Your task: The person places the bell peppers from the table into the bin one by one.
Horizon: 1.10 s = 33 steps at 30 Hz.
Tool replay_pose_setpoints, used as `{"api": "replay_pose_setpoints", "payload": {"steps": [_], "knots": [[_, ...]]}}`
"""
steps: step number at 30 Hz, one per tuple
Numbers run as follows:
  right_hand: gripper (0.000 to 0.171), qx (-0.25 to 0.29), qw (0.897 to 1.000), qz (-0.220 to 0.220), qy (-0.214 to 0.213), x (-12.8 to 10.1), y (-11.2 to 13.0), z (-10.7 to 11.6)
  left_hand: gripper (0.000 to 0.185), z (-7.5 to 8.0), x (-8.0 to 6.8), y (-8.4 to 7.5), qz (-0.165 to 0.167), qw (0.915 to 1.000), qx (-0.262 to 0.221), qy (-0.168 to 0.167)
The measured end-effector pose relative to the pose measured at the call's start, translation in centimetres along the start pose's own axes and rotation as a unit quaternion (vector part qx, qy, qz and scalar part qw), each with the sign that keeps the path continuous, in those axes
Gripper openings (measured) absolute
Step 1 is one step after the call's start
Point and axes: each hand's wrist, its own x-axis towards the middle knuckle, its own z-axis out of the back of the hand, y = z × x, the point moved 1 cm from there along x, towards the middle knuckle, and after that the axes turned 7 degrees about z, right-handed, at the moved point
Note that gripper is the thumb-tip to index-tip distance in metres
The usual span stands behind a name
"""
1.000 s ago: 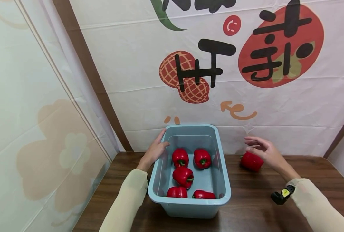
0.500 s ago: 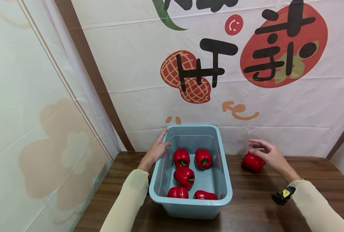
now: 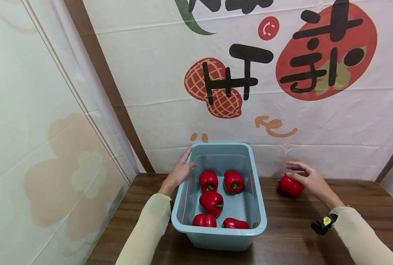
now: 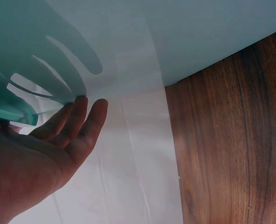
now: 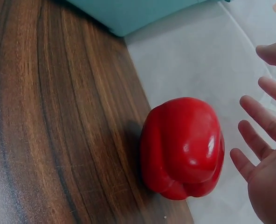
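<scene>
A light blue plastic bin holds several red bell peppers. My left hand holds its left rim, thumb over the edge; in the left wrist view the fingers reach against the outer wall. To the bin's right, another red bell pepper lies on its side on the table, its green stem toward the bin. My right hand hovers just above and beside this pepper, fingers loosely spread. In the right wrist view a gap shows between the fingertips and the pepper.
The bin stands on a dark wood-grain table, close to the back edge. A white printed cloth hangs right behind the table, and another pale cloth closes off the left side. A black band with a yellow patch sits at my right wrist.
The head view has shifted slightly, so everything sits a little further right. Both hands, the bin and the peppers keep nearly the same places relative to each other.
</scene>
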Motion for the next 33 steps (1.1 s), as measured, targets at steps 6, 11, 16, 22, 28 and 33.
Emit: {"api": "replay_pose_setpoints", "payload": {"steps": [6,11,16,22,28,33], "knots": [[0.045,-0.007,1.0,0.005,0.0,-0.1,-0.8,-0.2,0.067,0.0,0.1,0.1,0.006,1.0,0.002,-0.004],[0.044,-0.02,1.0,0.004,-0.01,-0.2,-1.3,-0.2,0.067,-0.1,0.0,0.2,0.006,1.0,0.0,-0.005],[0.045,-0.028,1.0,-0.004,-0.004,-0.3,-2.2,-0.4,0.068,0.2,-0.9,-1.1,0.012,0.9998,-0.001,0.016],[0.051,-0.022,0.999,-0.036,0.011,-0.5,-2.7,-0.6,0.068,0.1,0.0,-0.2,0.013,0.9998,-0.006,0.017],[0.053,-0.028,0.999,-0.04,0.022,-0.4,-3.2,-0.9,0.067,0.0,0.0,0.1,0.008,1.0,-0.001,0.001],[0.054,-0.038,0.998,-0.032,0.029,-0.2,-3.5,-1.2,0.067,0.0,0.0,-0.1,0.011,0.9999,-0.002,-0.003]]}}
